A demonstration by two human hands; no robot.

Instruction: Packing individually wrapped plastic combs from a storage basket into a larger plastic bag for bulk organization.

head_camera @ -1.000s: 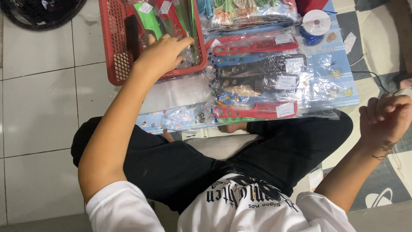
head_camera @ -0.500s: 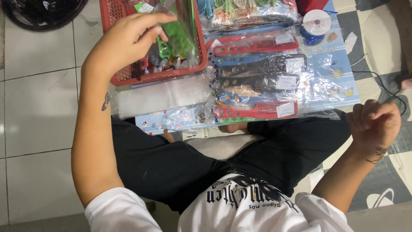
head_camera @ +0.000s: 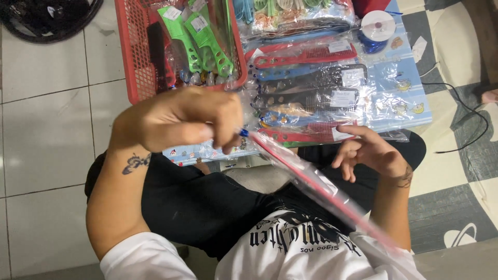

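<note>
L hand (head_camera: 181, 122) pinching bagged comb (head_camera: 316, 189) by its end, just below red basket (head_camera: 136, 62). R hand (head_camera: 371, 153) loose, fingers spread, holding nothing. Step: handling comb pack; needs R-hand support.

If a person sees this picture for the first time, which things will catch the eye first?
The left hand, raised at the centre, pinches one end of a long clear plastic sleeve with a red strip inside, which slants down toward the right. Behind it, at the top, a red plastic basket holds bright green combs. The right hand hovers open beside the sleeve.
</note>
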